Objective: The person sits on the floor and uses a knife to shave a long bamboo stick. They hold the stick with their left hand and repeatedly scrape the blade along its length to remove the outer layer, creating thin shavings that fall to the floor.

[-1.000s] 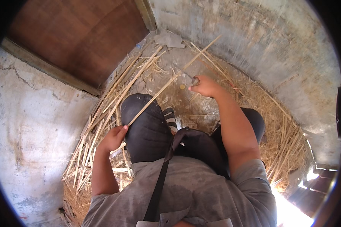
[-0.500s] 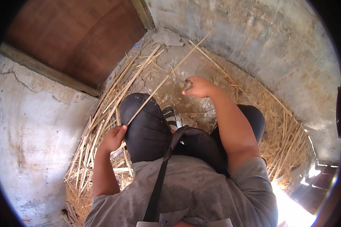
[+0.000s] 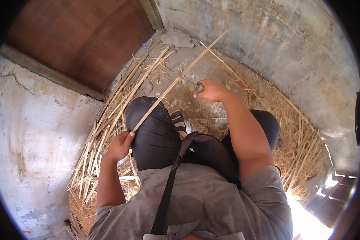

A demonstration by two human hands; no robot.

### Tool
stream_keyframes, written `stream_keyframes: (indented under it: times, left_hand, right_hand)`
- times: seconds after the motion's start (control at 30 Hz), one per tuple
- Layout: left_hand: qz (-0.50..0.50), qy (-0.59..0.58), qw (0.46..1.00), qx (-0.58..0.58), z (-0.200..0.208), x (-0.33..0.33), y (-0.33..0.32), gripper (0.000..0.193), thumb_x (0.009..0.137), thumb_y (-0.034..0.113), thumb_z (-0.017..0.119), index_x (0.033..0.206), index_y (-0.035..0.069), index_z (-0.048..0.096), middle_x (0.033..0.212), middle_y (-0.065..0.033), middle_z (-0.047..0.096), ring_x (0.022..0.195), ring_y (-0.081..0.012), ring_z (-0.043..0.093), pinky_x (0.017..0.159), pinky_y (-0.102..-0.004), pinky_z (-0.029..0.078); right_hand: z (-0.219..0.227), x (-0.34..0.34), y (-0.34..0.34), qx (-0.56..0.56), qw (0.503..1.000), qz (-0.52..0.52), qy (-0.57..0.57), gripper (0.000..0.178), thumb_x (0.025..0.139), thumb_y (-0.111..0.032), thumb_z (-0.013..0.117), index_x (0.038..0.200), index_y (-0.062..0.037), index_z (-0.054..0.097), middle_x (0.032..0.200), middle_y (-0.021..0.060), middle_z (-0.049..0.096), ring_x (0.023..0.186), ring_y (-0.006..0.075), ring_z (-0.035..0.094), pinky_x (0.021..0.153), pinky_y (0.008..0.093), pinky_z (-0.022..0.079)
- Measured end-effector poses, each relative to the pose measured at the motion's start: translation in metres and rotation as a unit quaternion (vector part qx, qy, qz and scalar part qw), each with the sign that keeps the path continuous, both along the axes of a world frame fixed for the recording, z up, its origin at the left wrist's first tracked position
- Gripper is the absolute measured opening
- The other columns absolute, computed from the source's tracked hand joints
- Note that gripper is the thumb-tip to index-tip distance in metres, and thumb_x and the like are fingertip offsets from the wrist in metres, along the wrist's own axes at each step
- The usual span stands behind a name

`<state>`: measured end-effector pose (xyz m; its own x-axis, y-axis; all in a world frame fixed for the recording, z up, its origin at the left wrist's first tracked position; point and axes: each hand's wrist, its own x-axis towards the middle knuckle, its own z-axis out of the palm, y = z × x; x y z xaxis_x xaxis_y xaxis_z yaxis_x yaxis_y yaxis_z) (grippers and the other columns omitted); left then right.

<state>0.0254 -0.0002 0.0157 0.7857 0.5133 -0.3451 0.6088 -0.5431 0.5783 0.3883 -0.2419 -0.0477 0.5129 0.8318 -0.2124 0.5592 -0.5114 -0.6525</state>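
Note:
My left hand (image 3: 121, 146) is closed on the near end of a long, thin bamboo strip (image 3: 161, 98). The strip slants up over my left knee toward the far wall, its far end raised. My right hand (image 3: 210, 91) is closed round the dark handle of a tool (image 3: 191, 89) that has a round yellowish end. A thin grey part, seemingly a blade, reaches from it to the middle of the strip. Most of this tool is hidden by my fingers or too small to make out.
Split bamboo strips (image 3: 142, 82) are heaped left of my knees. Shavings and more strips (image 3: 296, 150) cover the floor on the right. Worn plaster walls (image 3: 264, 36) and a brown panel (image 3: 80, 44) close in the corner. A black bag (image 3: 206, 148) lies on my lap.
The bamboo strip has turned in my left hand, so a broader face of it shows now. My right hand and its tool have barely shifted.

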Motion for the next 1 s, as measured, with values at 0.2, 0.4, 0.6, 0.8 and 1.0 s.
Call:
stream_keyframes:
  times: [0.2,0.4,0.6,0.8,1.0]
  left_hand:
    - [-0.013,-0.007,0.999,0.04,0.008,0.002,-0.009,0.055,0.105,0.048,0.051,0.089,-0.003,0.062,0.074,-0.0207,0.062,0.071,-0.0324,0.059,0.071,-0.0422,0.048]
    - [-0.033,-0.027,0.997,0.067,0.003,0.0,-0.003,0.053,0.105,0.047,0.053,0.087,-0.003,0.061,0.073,-0.0226,0.062,0.068,-0.0362,0.059,0.067,-0.044,0.048]
    - [-0.027,-0.015,0.997,0.065,0.004,0.001,-0.002,0.054,0.105,0.047,0.053,0.086,-0.002,0.061,0.072,-0.0222,0.061,0.067,-0.036,0.059,0.067,-0.044,0.048]
    - [-0.029,-0.016,0.998,0.053,0.003,0.002,-0.005,0.053,0.105,0.047,0.053,0.085,-0.002,0.06,0.073,-0.0233,0.062,0.068,-0.0388,0.06,0.067,-0.0443,0.048]
    - [-0.033,-0.004,0.996,0.087,0.005,0.0,-0.01,0.053,0.104,0.047,0.054,0.085,-0.001,0.06,0.072,-0.0244,0.062,0.068,-0.0421,0.061,0.065,-0.0459,0.048]
  right_hand:
    - [0.008,-0.004,-0.003,0.006,1.0,-0.017,-0.025,0.051,0.082,-0.034,0.077,0.12,-0.0009,0.069,0.117,0.023,0.069,0.113,0.0417,0.064,0.096,0.0458,0.052]
    - [0.044,-0.04,0.016,-0.031,0.994,0.09,-0.056,0.046,0.082,-0.034,0.077,0.114,-0.0011,0.07,0.114,0.0225,0.07,0.109,0.0406,0.066,0.094,0.0456,0.053]
    - [0.004,0.006,-0.003,-0.011,0.999,-0.034,-0.002,0.046,0.082,-0.034,0.077,0.114,-0.0018,0.071,0.113,0.0219,0.071,0.107,0.0398,0.067,0.094,0.0455,0.053]
    - [0.022,-0.039,0.015,0.006,0.994,0.065,-0.089,0.036,0.081,-0.028,0.073,0.11,-0.0055,0.073,0.11,0.019,0.071,0.105,0.0379,0.068,0.092,0.0462,0.054]
    - [-0.029,0.007,-0.002,0.036,0.997,-0.072,-0.021,0.045,0.082,-0.035,0.076,0.111,-0.0004,0.073,0.118,0.0248,0.069,0.11,0.0408,0.066,0.094,0.0462,0.054]
